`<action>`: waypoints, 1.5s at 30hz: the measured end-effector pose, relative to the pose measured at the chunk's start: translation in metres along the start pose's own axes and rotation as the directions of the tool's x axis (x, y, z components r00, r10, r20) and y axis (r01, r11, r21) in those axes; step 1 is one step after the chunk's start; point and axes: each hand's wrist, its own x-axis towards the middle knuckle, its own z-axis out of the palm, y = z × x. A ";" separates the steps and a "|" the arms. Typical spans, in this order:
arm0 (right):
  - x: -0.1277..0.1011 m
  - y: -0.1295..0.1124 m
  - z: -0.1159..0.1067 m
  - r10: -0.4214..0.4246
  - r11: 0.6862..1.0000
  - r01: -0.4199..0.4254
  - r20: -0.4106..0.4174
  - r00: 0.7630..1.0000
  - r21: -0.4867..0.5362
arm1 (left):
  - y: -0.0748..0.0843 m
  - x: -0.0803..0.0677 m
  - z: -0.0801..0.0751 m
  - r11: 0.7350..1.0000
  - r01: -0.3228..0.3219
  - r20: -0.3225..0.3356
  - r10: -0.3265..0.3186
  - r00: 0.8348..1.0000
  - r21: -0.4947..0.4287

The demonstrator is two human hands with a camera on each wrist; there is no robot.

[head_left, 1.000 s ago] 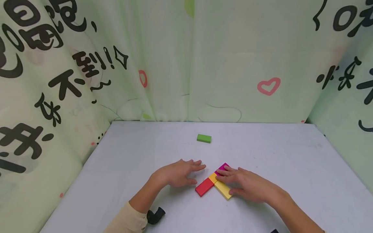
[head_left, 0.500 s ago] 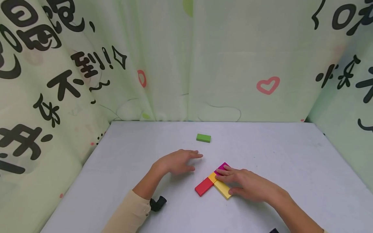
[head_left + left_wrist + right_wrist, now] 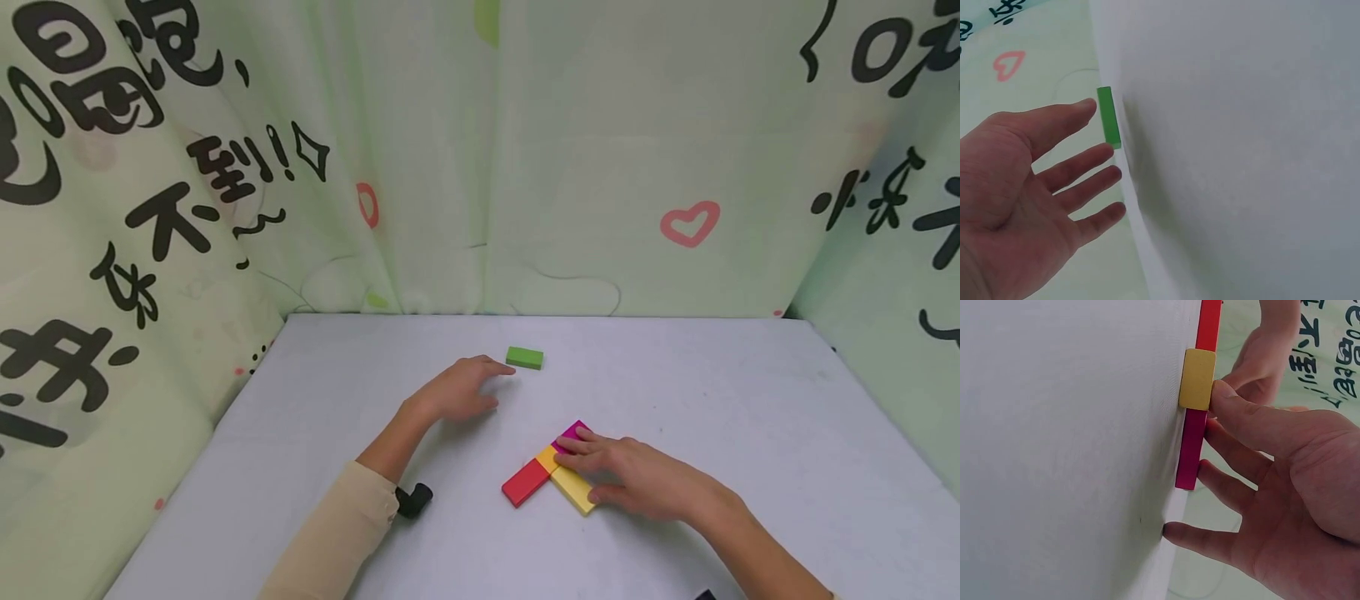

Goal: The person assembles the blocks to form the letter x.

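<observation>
My left hand reaches over the table with nothing in it, fingers extended. Its fingertips are just short of a green rectangular block; the left wrist view shows that green block beyond the thumb and fingertips. My right hand rests on a group of blocks, fingertips on the magenta block and thumb at the long yellow block. A small orange-yellow block and a red block line up with the magenta one. The yellow block branches off at an angle.
A white-covered table carries all the blocks. Pale green curtains with dark lettering and hearts stand behind and at both sides. A black wrist device sits at the left cuff.
My left hand has moved away from beside the red block, forward to near the green block. The right hand and the grouped blocks stay in place.
</observation>
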 end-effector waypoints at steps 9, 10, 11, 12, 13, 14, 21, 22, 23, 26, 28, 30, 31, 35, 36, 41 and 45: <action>0.001 0.000 0.001 0.004 1.000 -0.004 0.002 1.000 0.008 | -0.008 0.018 -0.002 0.997 0.058 -0.094 -0.063 0.994 -0.053; 0.001 0.000 0.001 0.006 1.000 -0.006 0.003 1.000 0.011 | -0.008 0.019 -0.002 0.996 0.063 -0.102 -0.070 0.992 -0.063; 0.001 0.000 0.001 0.009 1.000 -0.010 0.005 1.000 0.011 | -0.009 0.021 -0.003 0.995 0.066 -0.107 -0.073 0.992 -0.075; 0.001 0.000 0.001 0.011 1.000 -0.011 0.005 1.000 0.012 | -0.009 0.023 -0.003 0.994 0.065 -0.112 -0.074 0.991 -0.084; 0.001 0.000 0.001 0.013 1.000 -0.013 0.006 1.000 0.012 | -0.010 0.025 -0.004 0.993 0.065 -0.116 -0.075 0.990 -0.094; 0.001 0.000 0.001 0.013 1.000 -0.013 0.006 1.000 0.010 | -0.010 0.028 -0.004 0.993 0.062 -0.121 -0.074 0.990 -0.102; 0.001 0.001 0.001 0.015 1.000 -0.015 0.002 1.000 0.013 | -0.008 0.046 -0.005 0.984 0.069 -0.135 -0.092 0.987 -0.167; 0.001 0.001 0.001 0.017 1.000 -0.017 0.001 1.000 0.012 | -0.008 0.048 -0.004 0.983 0.067 -0.135 -0.090 0.987 -0.171; 0.001 0.000 0.001 0.019 1.000 -0.019 0.000 1.000 0.014 | -0.008 0.050 -0.004 0.983 0.065 -0.134 -0.089 0.987 -0.174; 0.001 0.000 0.002 0.027 1.000 -0.026 -0.001 1.000 0.014 | -0.007 0.055 -0.002 0.983 0.056 -0.134 -0.081 0.988 -0.176; 0.000 0.000 0.002 0.031 0.999 -0.031 -0.002 1.000 0.009 | -0.005 0.058 -0.002 0.984 0.048 -0.136 -0.072 0.988 -0.171; 0.000 0.000 0.002 0.036 0.999 -0.036 -0.001 0.999 0.007 | -0.004 0.060 -0.002 0.985 0.041 -0.135 -0.063 0.989 -0.165; 0.000 0.000 0.002 0.036 0.999 -0.036 -0.002 0.999 0.007 | -0.004 0.061 -0.002 0.986 0.038 -0.133 -0.061 0.989 -0.164; -0.001 -0.001 0.002 0.046 0.999 -0.046 -0.002 0.999 0.017 | -0.003 0.065 -0.003 0.987 0.043 -0.125 -0.062 0.990 -0.154; -0.001 -0.001 0.002 0.047 0.999 -0.047 -0.002 0.999 0.019 | -0.003 0.065 -0.003 0.987 0.044 -0.124 -0.064 0.990 -0.153; -0.001 -0.001 0.002 0.045 0.999 -0.045 0.002 0.999 0.021 | -0.003 0.069 -0.002 0.986 0.048 -0.116 -0.066 0.991 -0.157; -0.001 -0.002 0.002 0.029 1.000 -0.029 -0.003 1.000 0.012 | -0.003 0.072 -0.001 0.986 0.042 -0.117 -0.061 0.991 -0.159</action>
